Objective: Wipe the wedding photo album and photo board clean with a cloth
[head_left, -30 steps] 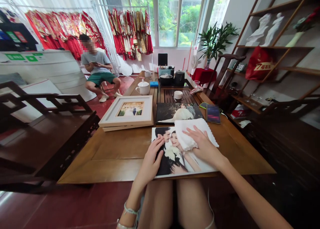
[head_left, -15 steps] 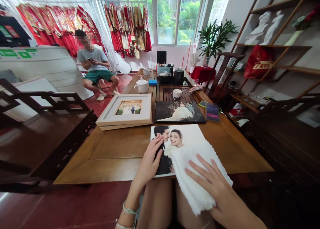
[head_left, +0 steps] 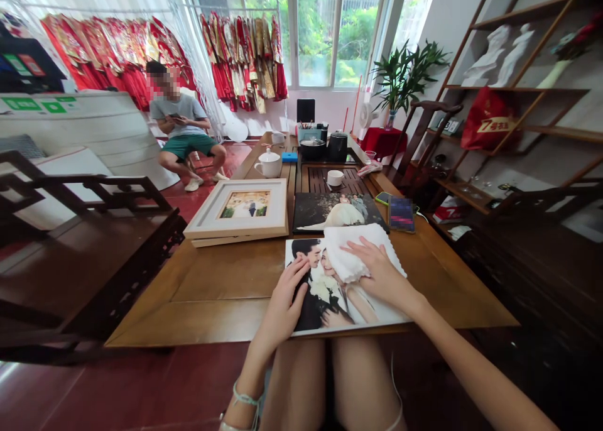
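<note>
The right hand, palm flat, pressed a soft white cloth onto the upper part of a glossy wedding photo print; half a second earlier the cloth lay at its near edge, so another wiping stroke ran upward. The left hand, fingers spread open, steadied the print's left edge on the wooden tabletop.

i see daylight pouring in through the window at the back, slightly overexposed there. the wooden table carries a soft sheen, shadows are faint. the centre is sharp; toward the edges the wide lens bends the shelf and chair, and the corners darken.
</note>
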Demonstrator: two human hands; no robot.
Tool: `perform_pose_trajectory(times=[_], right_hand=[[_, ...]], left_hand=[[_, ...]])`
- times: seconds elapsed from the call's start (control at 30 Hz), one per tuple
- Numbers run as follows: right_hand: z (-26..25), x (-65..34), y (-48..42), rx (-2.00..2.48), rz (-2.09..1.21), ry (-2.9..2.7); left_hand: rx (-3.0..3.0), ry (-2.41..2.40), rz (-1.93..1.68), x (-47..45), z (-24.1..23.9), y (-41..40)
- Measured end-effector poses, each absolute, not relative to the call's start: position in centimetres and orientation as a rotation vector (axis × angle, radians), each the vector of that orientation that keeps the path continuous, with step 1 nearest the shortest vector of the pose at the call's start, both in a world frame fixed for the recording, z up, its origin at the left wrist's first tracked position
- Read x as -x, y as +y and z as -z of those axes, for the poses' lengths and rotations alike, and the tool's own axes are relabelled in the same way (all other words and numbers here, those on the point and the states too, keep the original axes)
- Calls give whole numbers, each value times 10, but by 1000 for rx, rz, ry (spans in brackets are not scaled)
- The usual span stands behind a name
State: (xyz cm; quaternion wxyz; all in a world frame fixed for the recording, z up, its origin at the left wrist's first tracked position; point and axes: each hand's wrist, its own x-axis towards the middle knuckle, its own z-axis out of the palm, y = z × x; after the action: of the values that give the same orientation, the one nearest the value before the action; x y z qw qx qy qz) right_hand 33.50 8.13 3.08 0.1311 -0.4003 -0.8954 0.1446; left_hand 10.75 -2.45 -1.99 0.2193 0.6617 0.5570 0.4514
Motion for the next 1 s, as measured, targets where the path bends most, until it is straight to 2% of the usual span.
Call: perform_pose_trajectory(times=[0.27,0.47,1.0], right_hand=[[-23,-349,1,992,-283,-2735],[-26,-367,-40,895,-372,-2823],[-38,-328,84,1228,-419,-2595]], left_hand=[[-1850,1508,-1309,-108,20,-25],[-1850,1514,-1286,-109,18,-25],[-1822,1522,-1270,-108,19,-25]])
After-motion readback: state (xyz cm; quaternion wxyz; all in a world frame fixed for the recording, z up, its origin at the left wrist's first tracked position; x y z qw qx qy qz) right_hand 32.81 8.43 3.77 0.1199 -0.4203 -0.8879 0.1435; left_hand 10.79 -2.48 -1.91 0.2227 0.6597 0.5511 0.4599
